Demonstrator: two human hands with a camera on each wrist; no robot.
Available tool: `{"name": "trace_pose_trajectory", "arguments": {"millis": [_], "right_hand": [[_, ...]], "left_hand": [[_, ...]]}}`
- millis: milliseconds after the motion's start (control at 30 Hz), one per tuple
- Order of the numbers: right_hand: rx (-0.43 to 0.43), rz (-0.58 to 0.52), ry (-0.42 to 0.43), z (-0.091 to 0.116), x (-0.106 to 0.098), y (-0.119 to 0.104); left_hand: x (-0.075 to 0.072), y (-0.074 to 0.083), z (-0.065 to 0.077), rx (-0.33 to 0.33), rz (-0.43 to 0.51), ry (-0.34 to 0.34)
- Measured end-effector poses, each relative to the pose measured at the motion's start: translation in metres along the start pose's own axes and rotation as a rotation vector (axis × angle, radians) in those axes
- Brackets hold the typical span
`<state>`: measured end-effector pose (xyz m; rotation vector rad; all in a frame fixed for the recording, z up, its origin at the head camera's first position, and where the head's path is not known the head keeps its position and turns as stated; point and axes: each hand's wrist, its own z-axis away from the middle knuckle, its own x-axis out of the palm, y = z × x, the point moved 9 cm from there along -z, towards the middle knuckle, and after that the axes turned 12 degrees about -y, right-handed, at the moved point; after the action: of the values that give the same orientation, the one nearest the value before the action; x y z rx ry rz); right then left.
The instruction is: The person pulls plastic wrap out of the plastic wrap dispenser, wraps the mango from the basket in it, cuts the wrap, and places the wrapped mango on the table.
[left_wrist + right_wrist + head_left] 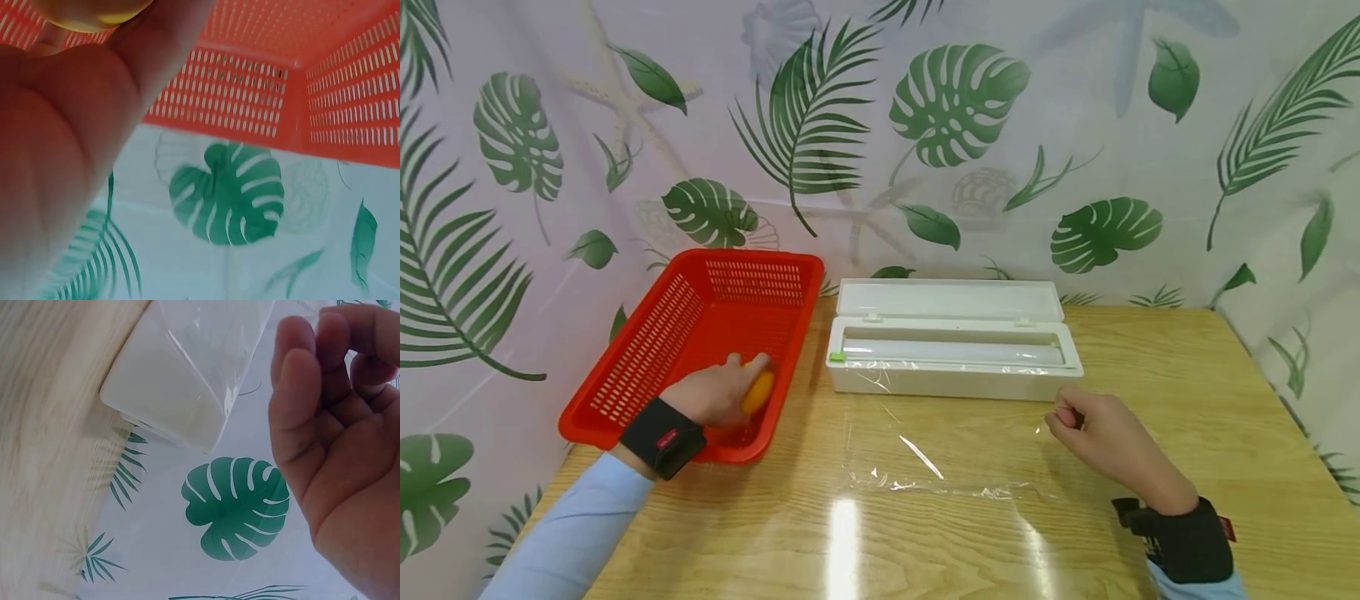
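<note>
In the red plastic basket [805, 333], my left hand [718, 392] grips a rounded orange-yellow fruit [758, 392] near the basket's right wall. The left wrist view shows only the lower curve of this fruit [94, 19] above the palm; its exact kind is unclear. A white cling film dispenser [955, 383] stands on the table with its lid raised and a roll inside. Clear cling film [925, 467] stretches from it over the tabletop. My right hand [1097, 433] hovers by the dispenser's front right corner, fingers loosely curled, with nothing visible in them.
The wooden table [1165, 375] carries the basket on the left and the dispenser at the back middle. A leaf-patterned sheet [865, 108] hangs behind and along the sides. A small green slider [837, 357] sits at the dispenser's left end.
</note>
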<state>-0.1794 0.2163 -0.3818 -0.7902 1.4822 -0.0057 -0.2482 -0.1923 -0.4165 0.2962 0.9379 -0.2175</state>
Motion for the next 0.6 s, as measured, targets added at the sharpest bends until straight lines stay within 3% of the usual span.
{"name": "trace_pose_trajectory", "arguments": {"millis": [267,400,600], "right_hand": [[-0.017,0.001,0.006,-0.002,-0.001,-0.003],[-0.009,0.002,0.008,-0.001,-0.002,-0.002],[-0.006,-0.005,0.007,0.001,-0.003,0.000]], "left_hand": [[-0.041,0.004,0.030,0.031,0.061,0.259],[-0.052,0.009,0.045,0.050,0.104,0.322],[-0.058,0.009,0.061,0.070,0.159,0.392]]}}
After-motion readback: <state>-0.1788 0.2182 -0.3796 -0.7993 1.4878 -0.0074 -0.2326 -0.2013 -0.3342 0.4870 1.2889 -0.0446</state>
